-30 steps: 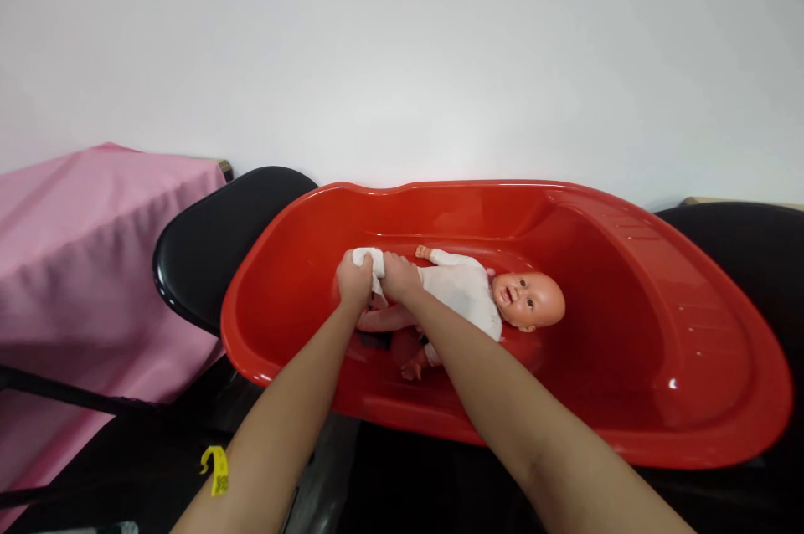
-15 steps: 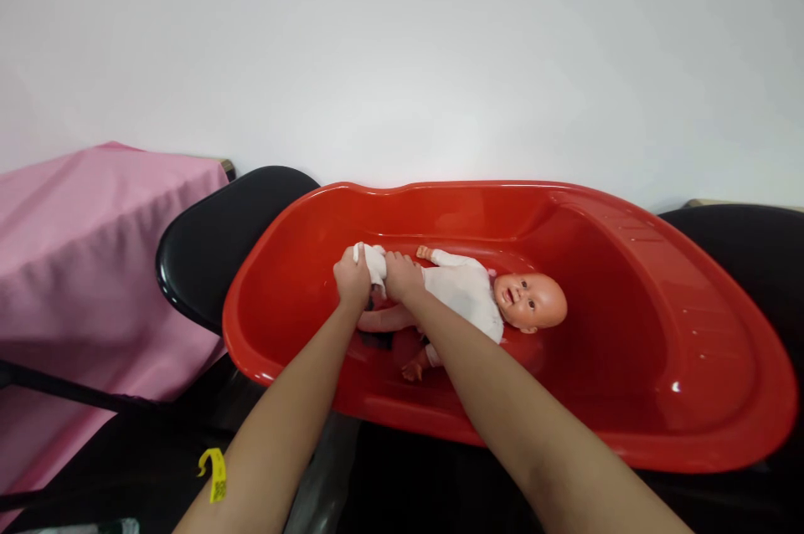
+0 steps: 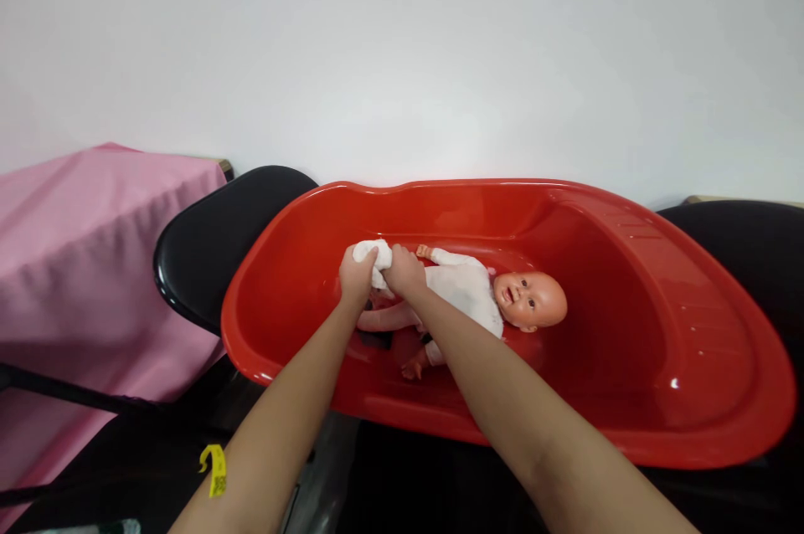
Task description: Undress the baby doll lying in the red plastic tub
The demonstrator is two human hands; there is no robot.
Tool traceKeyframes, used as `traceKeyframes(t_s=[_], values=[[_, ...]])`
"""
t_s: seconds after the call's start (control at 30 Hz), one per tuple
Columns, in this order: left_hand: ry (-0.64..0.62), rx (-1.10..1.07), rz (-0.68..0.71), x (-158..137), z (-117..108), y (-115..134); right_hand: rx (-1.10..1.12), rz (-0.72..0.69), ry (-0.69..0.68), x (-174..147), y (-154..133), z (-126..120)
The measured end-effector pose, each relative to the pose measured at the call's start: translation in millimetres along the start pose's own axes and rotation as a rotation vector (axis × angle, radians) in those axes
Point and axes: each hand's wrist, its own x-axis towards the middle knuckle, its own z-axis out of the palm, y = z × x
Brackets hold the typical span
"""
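A baby doll [image 3: 461, 293] in a white top lies on its back in a red baby bathtub [image 3: 722, 383], its head to the right. Over its legs, a bunched white cloth [image 3: 377, 254] is gripped between both hands. My left hand [image 3: 355, 276] is closed on the left end of the cloth. From the other side, my right hand [image 3: 405, 273] pinches it, near the doll's waist. The hands and the cloth partly hide the doll's lower body.
Black chair-like surfaces [image 3: 219, 241] show at both ends of the tub. To the left hangs a pink cloth [image 3: 113, 266] over a table-like shape. A white wall [image 3: 402, 57] rises behind the tub. Around my left forearm is a yellow band [image 3: 217, 471].
Both hands have shifted slightly, and my right hand's fingers have curled in on the cloth. More of the white cloth shows between them, bunched up. The doll has stayed in place.
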Motion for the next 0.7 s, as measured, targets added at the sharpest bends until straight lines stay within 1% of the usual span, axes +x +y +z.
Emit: traceKeyframes(t_s=[0.2,0.33,0.43,0.5,0.6,0.7], values=[[0.024,0.138,0.007,-3.0,-3.1,2.1,-0.037,-0.024,-0.035,1.2,0.3,4.7],[0.074,0.240,0.025,0.7,-5.8,0.9,-0.066,-0.072,-0.042,-0.9,-0.2,10.1],[0.106,0.285,0.030,2.5,-7.7,1.4,-0.048,-0.059,-0.043,-1.2,0.0,11.8],[0.114,0.245,0.046,2.4,-7.5,2.8,-0.026,-0.033,-0.044,0.1,0.7,11.7],[0.103,0.111,0.070,1.8,-4.1,4.9,0.019,-0.005,-0.036,2.6,1.6,10.1],[0.068,0.014,0.024,2.1,0.9,4.6,0.068,0.021,-0.019,4.1,2.4,8.3]])
